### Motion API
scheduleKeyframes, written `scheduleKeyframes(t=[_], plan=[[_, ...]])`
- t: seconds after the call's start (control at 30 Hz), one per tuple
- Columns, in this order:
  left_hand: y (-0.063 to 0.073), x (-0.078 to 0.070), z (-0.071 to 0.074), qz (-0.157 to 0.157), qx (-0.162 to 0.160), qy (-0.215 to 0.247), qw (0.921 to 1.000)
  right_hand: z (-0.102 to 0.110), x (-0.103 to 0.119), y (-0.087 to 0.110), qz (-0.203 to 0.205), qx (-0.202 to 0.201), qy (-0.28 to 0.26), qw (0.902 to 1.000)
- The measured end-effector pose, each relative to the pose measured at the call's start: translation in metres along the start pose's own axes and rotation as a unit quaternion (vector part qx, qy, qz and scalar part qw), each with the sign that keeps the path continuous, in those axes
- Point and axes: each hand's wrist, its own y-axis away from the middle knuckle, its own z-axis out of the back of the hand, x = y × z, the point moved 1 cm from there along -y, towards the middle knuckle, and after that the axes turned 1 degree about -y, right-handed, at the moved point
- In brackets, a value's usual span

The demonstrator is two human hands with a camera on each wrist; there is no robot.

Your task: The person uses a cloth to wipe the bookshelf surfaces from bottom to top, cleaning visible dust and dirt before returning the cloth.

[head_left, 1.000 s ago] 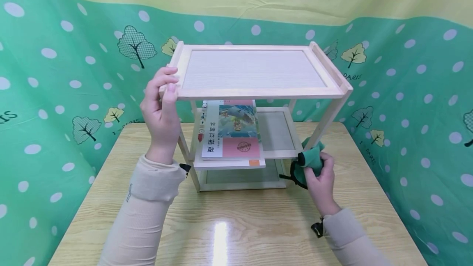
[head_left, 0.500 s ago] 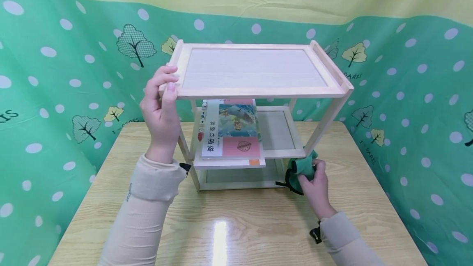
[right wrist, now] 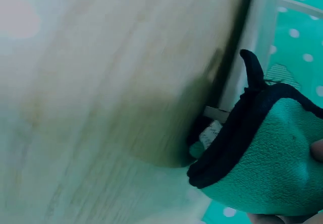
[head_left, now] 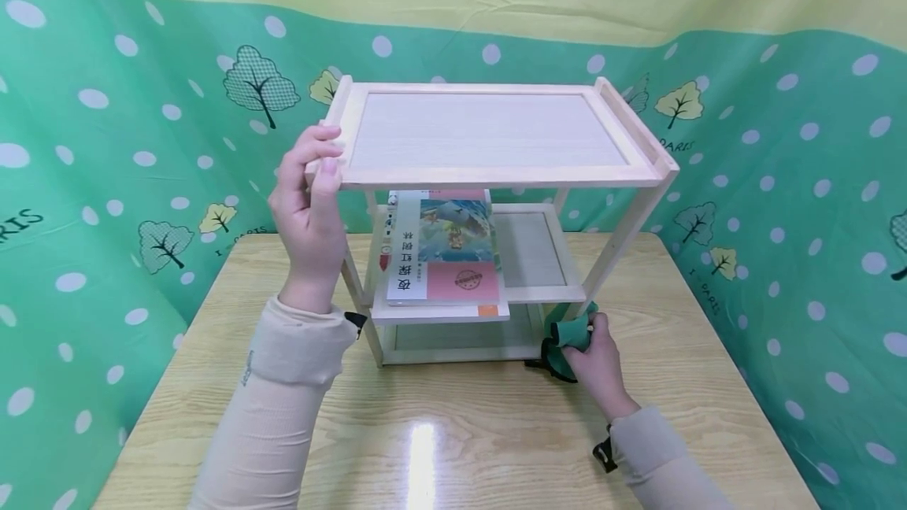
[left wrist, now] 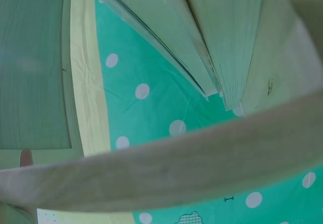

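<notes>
A pale wooden three-tier shelf rack stands on the table. My left hand grips the left front corner of its top tier, with the thumb at the front edge and the fingers over the side rail. At the foot of the front right leg, my right hand pinches a green cleaning cloth with black edging, folded around the leg. In the right wrist view the cloth shows its black border, a black loop and a pale label, low by the tabletop. In the left wrist view a pale strip crosses in front and most of that hand is hidden.
Books lie stacked on the left of the middle tier, the lowest jutting past its front edge. The bottom tier sits just above the wood-grain table. A green dotted curtain surrounds the table.
My right hand has slid the green cleaning cloth down the front right leg, from near the middle tier to the foot. The left hand keeps its grip on the top tier.
</notes>
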Motion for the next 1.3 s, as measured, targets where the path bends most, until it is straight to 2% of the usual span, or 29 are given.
scheduleKeyframes(t=[0.23, 0.53, 0.9, 1.1, 1.3], plan=[[-0.001, 0.0, -0.003, 0.009, 0.006, 0.003, 0.9999, 0.0, -0.006, -0.001, -0.005, 0.007, 0.0, 1.0], [-0.002, 0.0, 0.0, 0.008, 0.004, -0.003, 1.0, 0.001, 0.001, -0.005, -0.004, 0.006, -0.012, 0.9999], [-0.001, 0.0, 0.002, -0.002, -0.002, 0.0, 1.0, 0.008, 0.014, -0.004, -0.004, -0.031, -0.049, 0.9983], [-0.001, 0.001, 0.002, -0.003, -0.001, 0.003, 1.0, 0.017, 0.029, -0.003, 0.022, -0.075, -0.069, 0.9945], [0.0, 0.002, 0.002, -0.004, 0.0, 0.004, 1.0, 0.029, 0.047, -0.004, 0.046, -0.115, -0.107, 0.9865]])
